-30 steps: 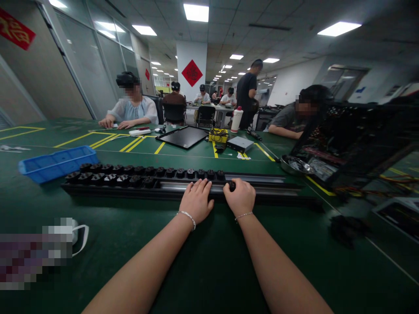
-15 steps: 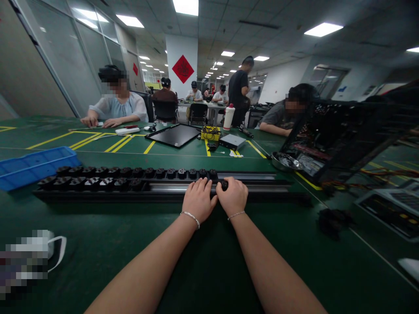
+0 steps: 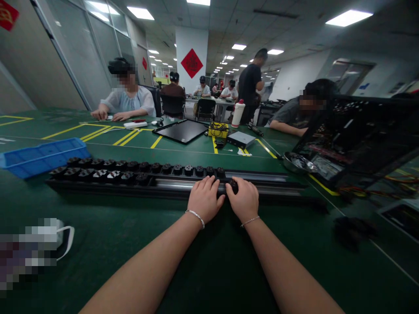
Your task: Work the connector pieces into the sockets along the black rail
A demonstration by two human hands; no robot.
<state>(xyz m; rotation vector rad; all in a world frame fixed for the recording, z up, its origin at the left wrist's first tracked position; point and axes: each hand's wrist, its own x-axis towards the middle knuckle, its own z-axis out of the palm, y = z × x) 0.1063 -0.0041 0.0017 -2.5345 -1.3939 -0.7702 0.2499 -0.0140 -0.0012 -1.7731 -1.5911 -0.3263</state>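
Observation:
Two long black power track rails lie side by side on the green table. Round black track sockets point(image 3: 114, 175) line the front rail point(image 3: 170, 183) on its left part, and more sit along the back rail point(image 3: 258, 175). My left hand point(image 3: 204, 198) grips the front rail from above, fingers over its top and thumb on the near side. Close beside it, my right hand point(image 3: 244, 198) is closed around a single black track socket point(image 3: 233, 186) at the front rail; its base is hidden by my fingers.
A blue plastic tray point(image 3: 46, 157) stands beyond the rails' left end. At right are an open computer case point(image 3: 360, 144), a metal bowl point(image 3: 299, 163) and a blurred black item point(image 3: 355, 231). Further back lie a black panel point(image 3: 181, 131), a grey box point(image 3: 241, 139) and a yellow box point(image 3: 218, 129). Other people sit around.
The view has turned slightly, so the scene sits further right. Both hands keep about the same place on the front rail, the right one still around the socket.

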